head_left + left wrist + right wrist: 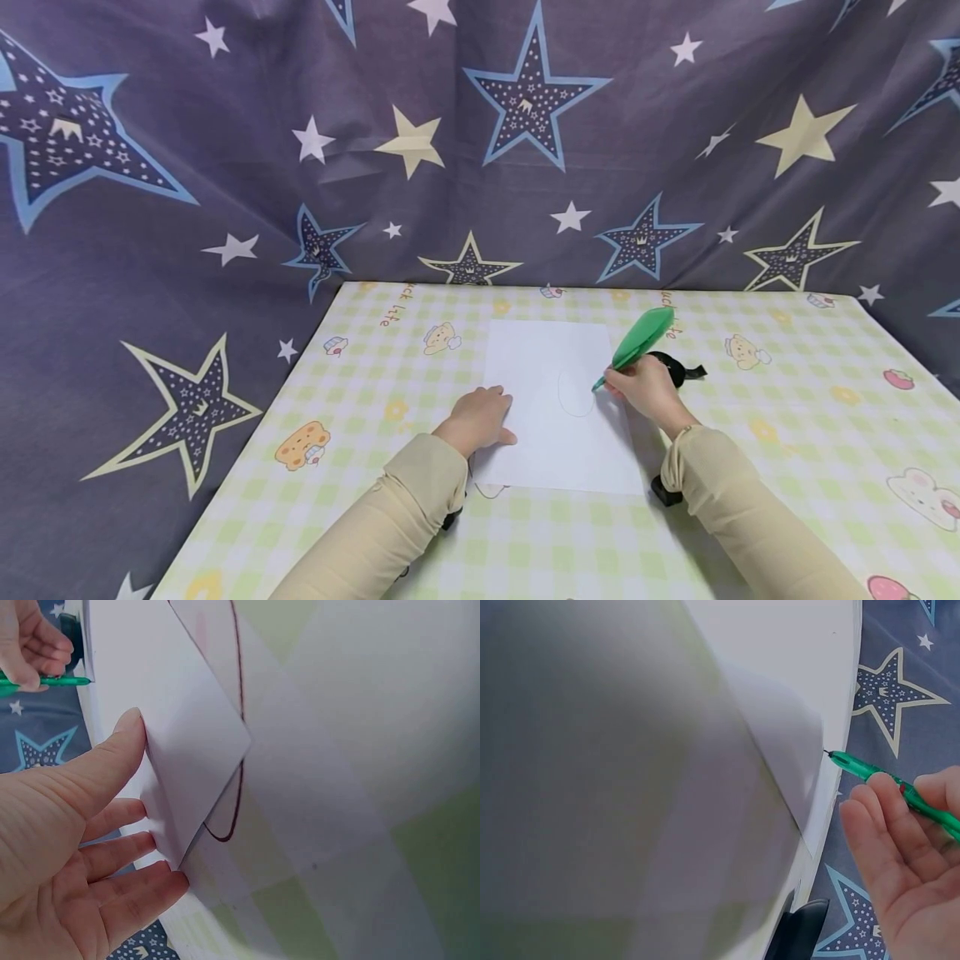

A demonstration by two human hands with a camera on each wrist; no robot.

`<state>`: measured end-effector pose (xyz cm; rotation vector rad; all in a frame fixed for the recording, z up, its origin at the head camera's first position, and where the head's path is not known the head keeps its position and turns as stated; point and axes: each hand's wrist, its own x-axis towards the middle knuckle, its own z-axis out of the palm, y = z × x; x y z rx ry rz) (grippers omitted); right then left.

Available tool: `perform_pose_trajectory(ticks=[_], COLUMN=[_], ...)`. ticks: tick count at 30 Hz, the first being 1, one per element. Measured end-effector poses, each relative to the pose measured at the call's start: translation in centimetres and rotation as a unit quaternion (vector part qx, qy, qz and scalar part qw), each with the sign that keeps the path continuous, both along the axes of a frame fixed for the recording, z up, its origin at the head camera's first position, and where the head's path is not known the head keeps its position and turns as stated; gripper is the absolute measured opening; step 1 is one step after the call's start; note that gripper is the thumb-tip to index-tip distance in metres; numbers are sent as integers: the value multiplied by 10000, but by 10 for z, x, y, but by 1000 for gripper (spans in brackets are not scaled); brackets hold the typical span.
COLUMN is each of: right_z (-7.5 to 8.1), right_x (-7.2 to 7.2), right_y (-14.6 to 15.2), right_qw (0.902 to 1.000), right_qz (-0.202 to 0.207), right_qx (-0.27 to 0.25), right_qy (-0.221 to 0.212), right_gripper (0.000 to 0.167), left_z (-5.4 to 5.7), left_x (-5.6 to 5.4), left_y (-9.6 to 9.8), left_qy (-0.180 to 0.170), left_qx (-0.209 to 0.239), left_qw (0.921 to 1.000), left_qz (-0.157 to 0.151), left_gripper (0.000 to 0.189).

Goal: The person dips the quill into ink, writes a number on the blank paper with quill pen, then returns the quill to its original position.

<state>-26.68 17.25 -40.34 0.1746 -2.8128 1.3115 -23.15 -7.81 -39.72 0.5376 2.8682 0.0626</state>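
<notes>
A sheet of white paper (pixel 540 350) lies on the table, with a thin curved line (pixel 576 416) drawn near its middle. My left hand (pixel 480 421) rests on the paper's left edge, thumb and fingers spread; the left wrist view shows them along that edge near a corner. In my right hand (pixel 648 387) I grip a green pen (pixel 639 340) with a broad leaf-shaped top. Its dark tip is at the sheet, beside the right end of the drawn line. From the right wrist, the pen (pixel 855 765) is seen between thumb and fingers.
A black rounded object (pixel 673 368) with a short tab sits just behind my right hand. The table wears a green-and-white checked cloth (pixel 810 433) with cartoon prints. A dark star-patterned curtain (pixel 360 75) hangs along the back and left sides.
</notes>
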Motion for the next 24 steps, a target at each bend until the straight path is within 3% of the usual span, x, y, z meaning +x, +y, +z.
perform_pose_trajectory(ticks=[24], right_z=[1], right_x=[-4], right_y=[-8], right_qw=[9997], right_qz=[-125], right_qx=[183], right_qy=[143], right_gripper=[20], left_z=[-1], left_x=[0], left_y=[0], left_qy=[38], left_qx=[-68], left_qw=[9999], left_qz=[-69], left_gripper=[62])
